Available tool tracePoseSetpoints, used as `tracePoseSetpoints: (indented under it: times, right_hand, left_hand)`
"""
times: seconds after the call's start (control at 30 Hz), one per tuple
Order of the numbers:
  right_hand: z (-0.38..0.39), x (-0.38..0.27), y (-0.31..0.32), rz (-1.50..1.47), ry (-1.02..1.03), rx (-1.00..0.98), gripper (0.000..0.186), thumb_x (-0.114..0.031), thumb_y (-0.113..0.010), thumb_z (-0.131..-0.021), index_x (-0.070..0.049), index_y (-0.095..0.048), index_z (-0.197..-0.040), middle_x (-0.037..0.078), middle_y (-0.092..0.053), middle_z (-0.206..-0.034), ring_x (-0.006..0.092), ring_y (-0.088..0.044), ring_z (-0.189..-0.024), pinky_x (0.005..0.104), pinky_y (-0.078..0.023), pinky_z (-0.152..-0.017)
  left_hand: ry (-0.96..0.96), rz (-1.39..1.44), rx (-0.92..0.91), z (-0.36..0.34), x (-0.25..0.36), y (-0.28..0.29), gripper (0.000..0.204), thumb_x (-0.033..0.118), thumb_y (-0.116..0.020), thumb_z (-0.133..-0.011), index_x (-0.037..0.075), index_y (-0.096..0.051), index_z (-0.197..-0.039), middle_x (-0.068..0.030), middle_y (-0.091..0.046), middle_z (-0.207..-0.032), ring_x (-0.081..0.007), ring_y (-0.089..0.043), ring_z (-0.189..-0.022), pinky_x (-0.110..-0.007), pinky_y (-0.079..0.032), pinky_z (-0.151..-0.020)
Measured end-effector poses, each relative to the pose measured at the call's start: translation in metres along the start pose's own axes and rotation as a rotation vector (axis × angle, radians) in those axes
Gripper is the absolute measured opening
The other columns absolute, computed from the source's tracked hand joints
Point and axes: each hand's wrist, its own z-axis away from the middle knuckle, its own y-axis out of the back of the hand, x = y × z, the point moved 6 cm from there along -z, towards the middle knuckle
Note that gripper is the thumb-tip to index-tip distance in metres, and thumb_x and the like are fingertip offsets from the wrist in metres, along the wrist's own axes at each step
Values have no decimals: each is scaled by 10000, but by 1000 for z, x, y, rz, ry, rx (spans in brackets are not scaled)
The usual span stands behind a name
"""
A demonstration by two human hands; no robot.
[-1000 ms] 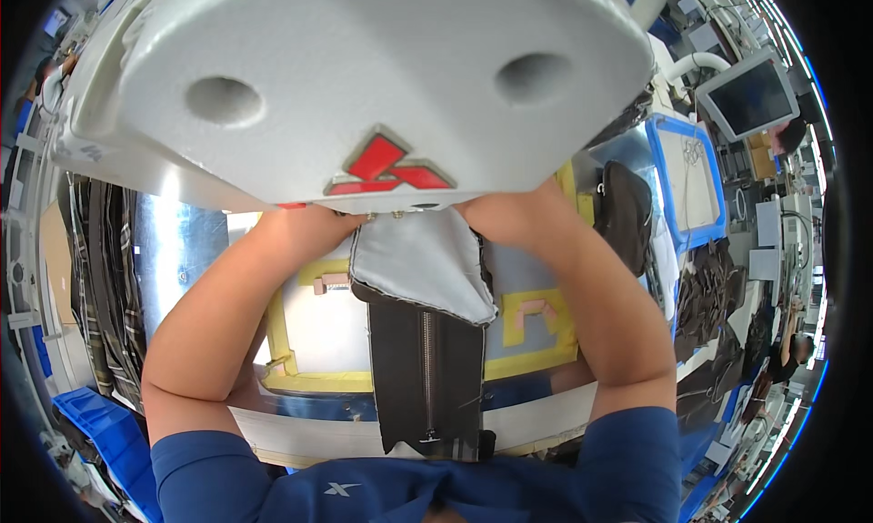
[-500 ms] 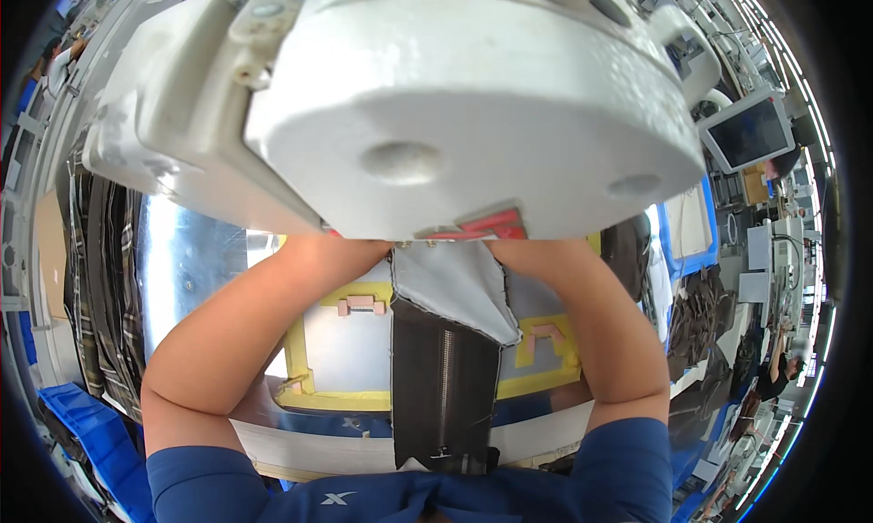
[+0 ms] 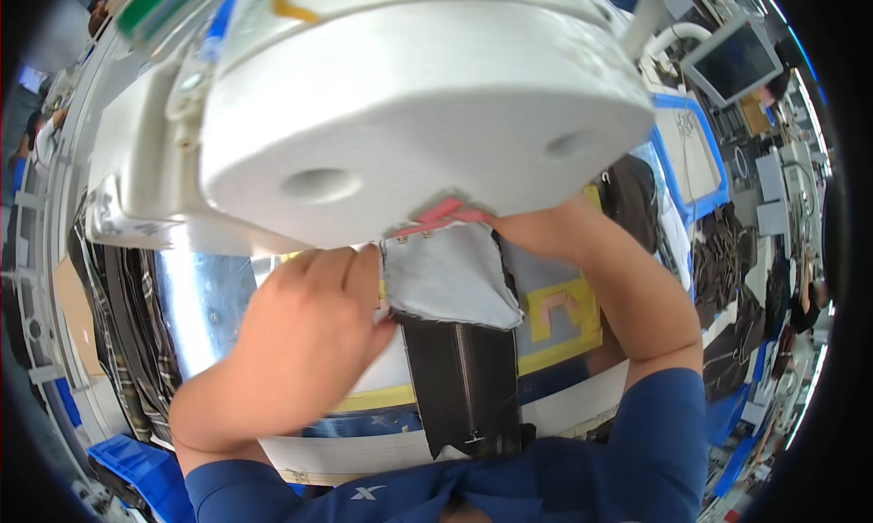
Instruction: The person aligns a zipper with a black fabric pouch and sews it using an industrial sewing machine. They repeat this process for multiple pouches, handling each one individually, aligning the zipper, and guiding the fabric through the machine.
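Head view. Surface: bright metal sheet (image 3: 207,309) at left, yellow tape (image 3: 571,336) bordering paler areas in the middle, white strip along the near edge. Over its far part, a large white machine head (image 3: 427,114), hiding whatever lies behind. Room: long pile of dark and checked fabric (image 3: 127,332) at left; blue bin (image 3: 141,479) at near left; blue-framed tray (image 3: 671,106), grey-framed monitor (image 3: 735,61) and heaped dark fabric (image 3: 727,259) at right; workstations and people small and indistinct beyond.

Work in the middle: dark fabric strip (image 3: 435,368) with a metal zipper (image 3: 466,368), running from near to far; pale grey fabric panel (image 3: 446,277) lying over its far portion, just on the near side of the machine head.

Hands, bare. Left hand (image 3: 314,327): fingers bent and part-closed, slightly blurred, at the left edge of the panel; whether they grip it, cannot tell. Right hand (image 3: 541,229): at the far right corner of the panel, fingers mostly hidden by the machine head; opening and grip, cannot tell.

Count: machine head, one, with two round recesses and one red emblem (image 3: 446,216); strip, one; zipper, one; panel, one; small metal pieces (image 3: 427,236) at the panel's far edge, two; monitor, one; blue bin, one; blue-framed tray, one.
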Motion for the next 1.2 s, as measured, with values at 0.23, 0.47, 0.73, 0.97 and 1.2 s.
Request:
tracePoseSetpoints:
  times: [0.23,0.47,0.73,0.97,1.2]
  right_hand:
    - [-3,3,-7,52,115,84,302,-231,-667,-952,31,-728,-817,261,-730,-869,466,-711,-885,570,-543,-841]
    - [-2,5,-14,157,185,116,277,-210,-674,-944,16,-718,-791,244,-725,-843,466,-719,-877,557,-564,-822]
    - [-6,-2,-18,82,99,74,250,-194,-700,-927,35,-746,-837,246,-742,-873,470,-730,-906,545,-580,-854]
    - [-5,-17,-20,29,33,16,176,-126,-697,-877,20,-782,-925,255,-763,-940,463,-740,-944,544,-593,-864]
    - [0,-34,-2,82,37,-52,227,-132,-666,-888,-92,-795,-1070,159,-777,-968,401,-745,-907,499,-600,-809]
  left_hand:
    - [-398,220,100,-13,16,-32,553,330,-925,-775,-15,-692,-1140,-247,-683,-1349,-427,-689,-1196,-476,-568,-1013]
    - [-372,134,0,-18,25,-37,735,354,-899,-787,2,-645,-1380,-258,-643,-1417,-421,-683,-1189,-476,-542,-1055]
    - [-318,44,-81,-16,28,-33,772,364,-892,-786,1,-638,-1419,-254,-638,-1420,-430,-674,-1193,-478,-534,-1062]
    - [-266,20,-129,-11,25,-35,762,376,-885,-797,-14,-641,-1405,-292,-633,-1420,-440,-674,-1203,-478,-536,-1071]
    - [-315,-13,-68,-7,23,-35,747,383,-872,-816,-53,-641,-1377,-321,-628,-1421,-419,-685,-1200,-464,-542,-1060]
